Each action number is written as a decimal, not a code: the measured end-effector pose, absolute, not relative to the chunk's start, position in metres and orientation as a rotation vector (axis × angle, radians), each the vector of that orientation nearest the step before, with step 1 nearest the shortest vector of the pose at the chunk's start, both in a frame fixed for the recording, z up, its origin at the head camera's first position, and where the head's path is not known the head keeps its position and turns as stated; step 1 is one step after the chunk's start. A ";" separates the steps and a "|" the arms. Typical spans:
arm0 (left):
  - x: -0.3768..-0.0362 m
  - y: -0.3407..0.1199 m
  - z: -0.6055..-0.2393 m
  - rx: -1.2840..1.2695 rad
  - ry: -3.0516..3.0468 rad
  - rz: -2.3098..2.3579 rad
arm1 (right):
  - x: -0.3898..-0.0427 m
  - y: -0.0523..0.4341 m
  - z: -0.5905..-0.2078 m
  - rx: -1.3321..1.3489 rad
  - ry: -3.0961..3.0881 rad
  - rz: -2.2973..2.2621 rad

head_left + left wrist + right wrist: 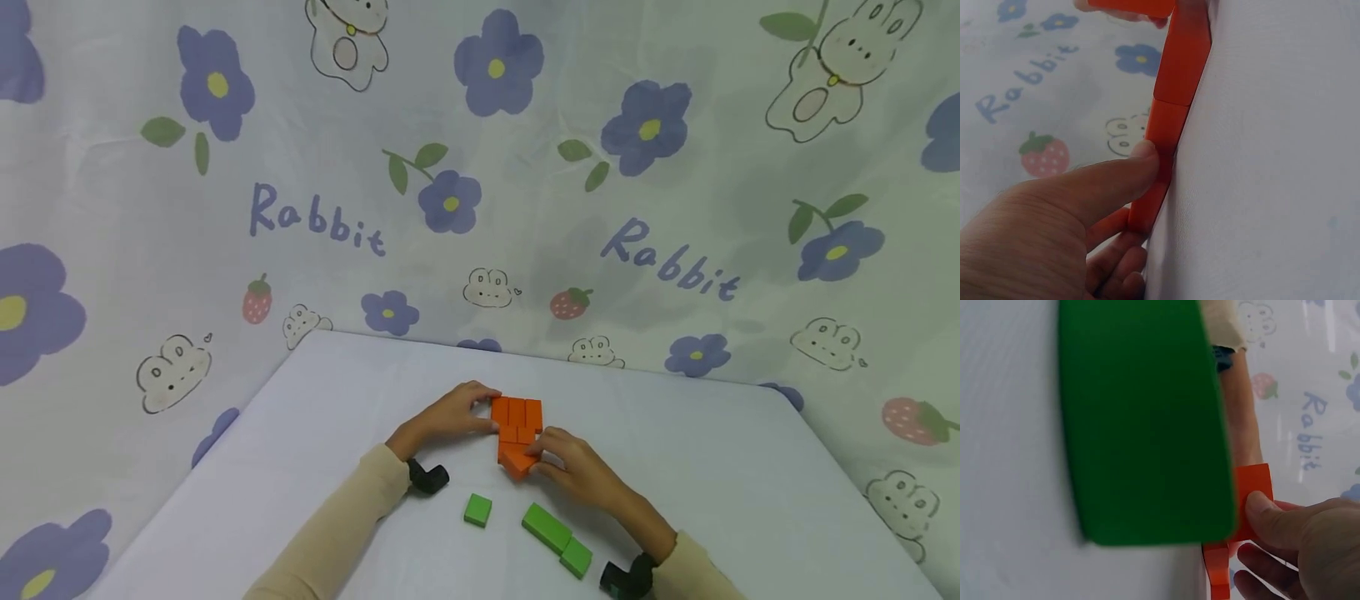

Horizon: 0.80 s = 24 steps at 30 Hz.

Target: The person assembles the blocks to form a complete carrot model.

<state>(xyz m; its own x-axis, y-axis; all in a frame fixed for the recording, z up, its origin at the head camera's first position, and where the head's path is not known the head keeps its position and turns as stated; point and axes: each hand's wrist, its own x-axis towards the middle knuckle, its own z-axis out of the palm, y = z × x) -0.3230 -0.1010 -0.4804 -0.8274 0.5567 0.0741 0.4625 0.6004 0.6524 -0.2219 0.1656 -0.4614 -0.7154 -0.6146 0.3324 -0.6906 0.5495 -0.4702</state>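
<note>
Flat on the white table [750, 467], just short of its far edge: a cluster of orange blocks [517, 421], three side by side in a far row, more below them, narrowing to a tilted piece at the near end. All places below taken from that cluster.

Against its left side, the left hand [450, 414], fingers curled to the far row, thumb lower on the side. In the left wrist view, thumb tip [1144, 156] pressed on the edge of an orange block [1166, 134], other fingers [1113, 265] curled under and behind; so, clamped on the cluster's left edge.

At its near right, the right hand [573, 471], fingertips on the tilted near orange block [517, 460]. In the right wrist view, thumb [1266, 515] flat on an orange block [1254, 500], fingers [1260, 562] curled beneath it: a pinch on that piece. Hands close together, parted only by the cluster's width.

Nearer than the cluster, well clear of both hands: a small green square block [477, 509] to the near left; a long green block [546, 527] straight toward the viewer, with another small green block [576, 557] touching its near end. One green block [1147, 419] large and blurred across the right wrist view.

Behind the table, a rabbit-and-flower printed cloth [315, 167]. Cream sleeves [330, 533] on both arms, a black wrist strap [427, 477] on the left one.
</note>
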 end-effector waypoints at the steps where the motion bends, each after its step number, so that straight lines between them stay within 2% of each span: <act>1: -0.323 -0.101 -0.480 0.860 2.684 1.036 | -0.222 0.165 -0.462 1.123 -2.646 0.890; 24: -0.324 -0.099 -0.480 0.854 2.680 1.030 | -0.221 0.160 -0.475 1.080 -2.606 0.735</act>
<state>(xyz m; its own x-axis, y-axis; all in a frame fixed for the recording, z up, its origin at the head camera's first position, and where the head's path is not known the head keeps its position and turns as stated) -0.3243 -0.0995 -0.4802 -0.8278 0.5573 0.0647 0.4573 0.6034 0.6533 -0.2212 0.1601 -0.4748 -0.7035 -0.5974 0.3850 -0.7106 0.6034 -0.3620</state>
